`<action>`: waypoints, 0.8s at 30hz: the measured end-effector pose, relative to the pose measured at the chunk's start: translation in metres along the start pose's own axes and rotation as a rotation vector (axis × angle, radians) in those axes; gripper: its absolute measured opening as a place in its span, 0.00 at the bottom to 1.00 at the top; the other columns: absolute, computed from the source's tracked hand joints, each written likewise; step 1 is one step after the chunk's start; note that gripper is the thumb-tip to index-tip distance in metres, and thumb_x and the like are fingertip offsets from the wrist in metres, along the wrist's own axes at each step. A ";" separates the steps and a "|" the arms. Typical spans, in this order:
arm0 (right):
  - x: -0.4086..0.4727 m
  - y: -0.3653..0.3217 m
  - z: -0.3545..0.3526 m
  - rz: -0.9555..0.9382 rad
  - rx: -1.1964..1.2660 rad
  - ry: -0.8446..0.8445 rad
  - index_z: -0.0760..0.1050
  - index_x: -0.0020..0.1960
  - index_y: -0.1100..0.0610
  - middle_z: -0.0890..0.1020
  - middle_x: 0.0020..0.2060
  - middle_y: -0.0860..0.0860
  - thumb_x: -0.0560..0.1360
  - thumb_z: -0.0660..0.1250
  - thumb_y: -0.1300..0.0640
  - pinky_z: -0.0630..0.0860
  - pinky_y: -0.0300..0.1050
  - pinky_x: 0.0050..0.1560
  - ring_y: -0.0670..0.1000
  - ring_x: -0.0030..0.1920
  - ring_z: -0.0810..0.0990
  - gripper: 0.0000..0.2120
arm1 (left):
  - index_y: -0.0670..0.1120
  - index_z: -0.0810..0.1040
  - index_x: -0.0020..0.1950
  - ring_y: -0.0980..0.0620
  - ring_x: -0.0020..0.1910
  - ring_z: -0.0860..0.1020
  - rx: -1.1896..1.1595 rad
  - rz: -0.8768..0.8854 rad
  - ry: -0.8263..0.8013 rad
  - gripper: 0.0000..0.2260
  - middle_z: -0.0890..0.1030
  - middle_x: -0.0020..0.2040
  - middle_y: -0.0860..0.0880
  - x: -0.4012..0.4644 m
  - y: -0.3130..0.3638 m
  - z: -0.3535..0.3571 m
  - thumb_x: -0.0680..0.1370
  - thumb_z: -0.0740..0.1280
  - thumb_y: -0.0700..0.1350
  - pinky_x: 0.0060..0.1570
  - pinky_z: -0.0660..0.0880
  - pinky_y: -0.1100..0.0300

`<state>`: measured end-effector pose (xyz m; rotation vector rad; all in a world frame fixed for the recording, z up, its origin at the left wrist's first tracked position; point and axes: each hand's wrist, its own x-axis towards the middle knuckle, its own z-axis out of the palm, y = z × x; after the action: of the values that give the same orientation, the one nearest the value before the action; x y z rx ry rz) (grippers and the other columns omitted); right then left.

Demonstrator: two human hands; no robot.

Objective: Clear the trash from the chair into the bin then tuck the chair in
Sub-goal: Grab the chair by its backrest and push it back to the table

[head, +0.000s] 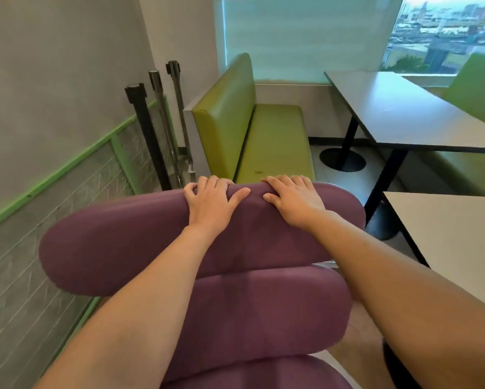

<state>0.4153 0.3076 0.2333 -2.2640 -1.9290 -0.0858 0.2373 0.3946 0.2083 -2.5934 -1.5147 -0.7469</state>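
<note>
Tucking step: left hand [211, 202] and right hand [293, 199], fingers curled over its top roll, grip the purple padded chair [157, 242], left of the white table [449, 228]; next, a push tableward.

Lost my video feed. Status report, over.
Both hands, left hand and right hand, grip the purple chair top. No trash or bin visible. White table close right, green bench ahead.

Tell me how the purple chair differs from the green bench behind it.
The purple chair is built of rounded, stacked cushions; the green bench has a flat, straight back and seat. The chair is gripped at its top by both hands, left hand and right hand; the bench is untouched. Both are padded seats.
</note>
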 end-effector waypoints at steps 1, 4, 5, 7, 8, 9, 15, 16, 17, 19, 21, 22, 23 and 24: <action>0.005 -0.011 0.002 -0.008 0.009 0.001 0.59 0.75 0.46 0.67 0.72 0.48 0.82 0.50 0.43 0.51 0.52 0.74 0.55 0.71 0.64 0.22 | 0.56 0.77 0.59 0.51 0.60 0.68 0.005 -0.013 -0.001 0.26 0.76 0.57 0.54 -0.002 -0.011 -0.004 0.77 0.49 0.70 0.62 0.55 0.50; 0.016 -0.043 0.008 -0.016 0.046 -0.006 0.57 0.76 0.46 0.65 0.73 0.48 0.83 0.49 0.44 0.45 0.55 0.76 0.54 0.74 0.59 0.22 | 0.58 0.75 0.62 0.51 0.61 0.68 0.015 -0.002 -0.031 0.24 0.76 0.59 0.55 -0.006 -0.044 -0.016 0.78 0.49 0.68 0.63 0.56 0.50; 0.018 -0.049 0.009 -0.010 0.050 -0.015 0.56 0.76 0.47 0.64 0.74 0.49 0.83 0.49 0.45 0.43 0.56 0.76 0.54 0.75 0.57 0.23 | 0.59 0.74 0.63 0.52 0.62 0.69 0.031 0.028 -0.040 0.23 0.76 0.60 0.55 -0.008 -0.052 -0.021 0.79 0.48 0.67 0.62 0.56 0.50; 0.021 -0.063 0.010 0.026 0.066 -0.036 0.54 0.78 0.50 0.62 0.75 0.51 0.83 0.49 0.47 0.40 0.58 0.76 0.54 0.77 0.53 0.24 | 0.60 0.71 0.66 0.52 0.62 0.70 0.078 0.107 -0.064 0.23 0.76 0.62 0.56 -0.011 -0.074 -0.033 0.79 0.48 0.67 0.60 0.59 0.52; 0.022 -0.070 0.009 0.053 0.084 -0.041 0.54 0.78 0.52 0.61 0.76 0.52 0.83 0.49 0.49 0.38 0.58 0.76 0.54 0.77 0.52 0.24 | 0.60 0.70 0.67 0.52 0.61 0.71 0.093 0.133 -0.076 0.24 0.77 0.62 0.55 -0.012 -0.086 -0.040 0.79 0.48 0.68 0.59 0.61 0.52; 0.021 -0.075 0.008 0.081 0.109 -0.039 0.54 0.78 0.53 0.60 0.76 0.52 0.82 0.50 0.51 0.38 0.57 0.76 0.53 0.78 0.51 0.25 | 0.60 0.70 0.67 0.51 0.60 0.72 0.102 0.140 -0.092 0.25 0.77 0.61 0.55 -0.012 -0.099 -0.046 0.78 0.48 0.69 0.58 0.62 0.52; 0.025 -0.150 0.015 -0.008 0.201 0.014 0.57 0.77 0.54 0.63 0.75 0.51 0.81 0.53 0.44 0.39 0.55 0.77 0.53 0.77 0.53 0.28 | 0.56 0.76 0.59 0.49 0.55 0.76 0.148 -0.027 -0.184 0.32 0.80 0.55 0.53 -0.027 -0.189 -0.088 0.73 0.46 0.75 0.53 0.67 0.49; 0.028 -0.164 0.018 -0.035 0.202 0.012 0.57 0.77 0.54 0.63 0.75 0.51 0.81 0.52 0.43 0.39 0.56 0.77 0.53 0.78 0.53 0.28 | 0.56 0.77 0.58 0.49 0.54 0.77 0.154 -0.058 -0.179 0.33 0.80 0.54 0.53 -0.030 -0.198 -0.093 0.73 0.45 0.75 0.52 0.67 0.49; 0.030 -0.179 0.020 -0.061 0.205 0.015 0.57 0.78 0.54 0.62 0.75 0.51 0.82 0.51 0.43 0.39 0.56 0.77 0.53 0.78 0.52 0.28 | 0.55 0.78 0.56 0.49 0.53 0.77 0.161 -0.086 -0.171 0.33 0.80 0.52 0.54 -0.033 -0.206 -0.097 0.73 0.45 0.76 0.51 0.67 0.49; 0.033 -0.203 0.026 -0.107 0.213 0.027 0.56 0.78 0.53 0.61 0.76 0.50 0.83 0.49 0.43 0.38 0.57 0.77 0.53 0.78 0.50 0.27 | 0.55 0.78 0.53 0.49 0.51 0.77 0.164 -0.131 -0.146 0.33 0.80 0.50 0.54 -0.039 -0.216 -0.102 0.73 0.45 0.75 0.48 0.65 0.50; 0.033 -0.217 0.032 -0.120 0.211 0.054 0.56 0.78 0.52 0.61 0.76 0.49 0.83 0.48 0.44 0.37 0.58 0.76 0.54 0.78 0.49 0.26 | 0.55 0.78 0.54 0.49 0.51 0.77 0.151 -0.146 -0.123 0.31 0.80 0.50 0.54 -0.043 -0.222 -0.104 0.74 0.45 0.74 0.46 0.63 0.51; 0.033 -0.223 0.035 -0.116 0.212 0.073 0.56 0.77 0.51 0.61 0.76 0.49 0.83 0.47 0.43 0.36 0.58 0.75 0.54 0.78 0.49 0.25 | 0.56 0.78 0.55 0.49 0.52 0.77 0.145 -0.145 -0.110 0.31 0.80 0.51 0.54 -0.046 -0.226 -0.104 0.75 0.46 0.74 0.47 0.63 0.51; 0.033 -0.225 0.037 -0.102 0.210 0.090 0.57 0.77 0.51 0.61 0.75 0.49 0.83 0.47 0.43 0.35 0.59 0.75 0.54 0.78 0.49 0.25 | 0.56 0.78 0.56 0.48 0.52 0.76 0.137 -0.136 -0.109 0.30 0.80 0.52 0.53 -0.047 -0.227 -0.104 0.75 0.46 0.73 0.47 0.64 0.50; 0.033 -0.226 0.040 -0.092 0.207 0.098 0.57 0.77 0.51 0.62 0.75 0.49 0.83 0.46 0.42 0.35 0.59 0.75 0.54 0.78 0.50 0.25 | 0.56 0.77 0.57 0.48 0.53 0.76 0.131 -0.135 -0.118 0.30 0.80 0.53 0.53 -0.048 -0.228 -0.104 0.75 0.46 0.73 0.48 0.64 0.50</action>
<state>0.1952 0.3801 0.2192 -2.0028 -1.8963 -0.0074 -0.0113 0.4458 0.2351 -2.5006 -1.7228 -0.4923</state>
